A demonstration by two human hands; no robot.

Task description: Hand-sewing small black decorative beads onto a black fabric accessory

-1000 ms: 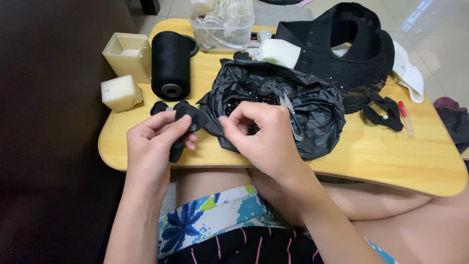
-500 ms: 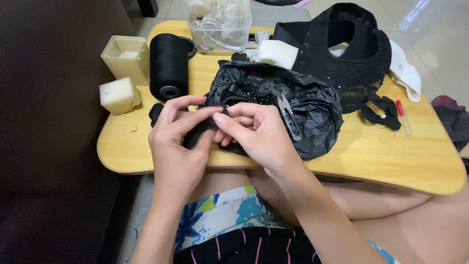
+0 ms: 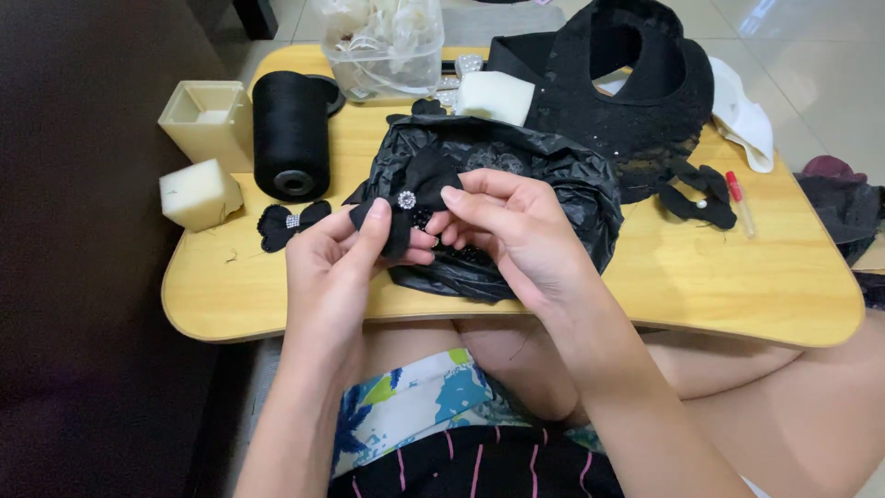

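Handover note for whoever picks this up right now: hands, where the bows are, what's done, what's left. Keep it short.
Left hand: pinches a black fabric bow with a rhinestone centre, held over the lap table.
Right hand: fingertips at the same bow, just right of its centre.
Done, by the look of it: a second black bow with a stone centre lies by the black thread spool.
Left, probably: the dark bow pieces at the right near the red-capped pen; the open black plastic bag lies under the hands, its contents unclear.
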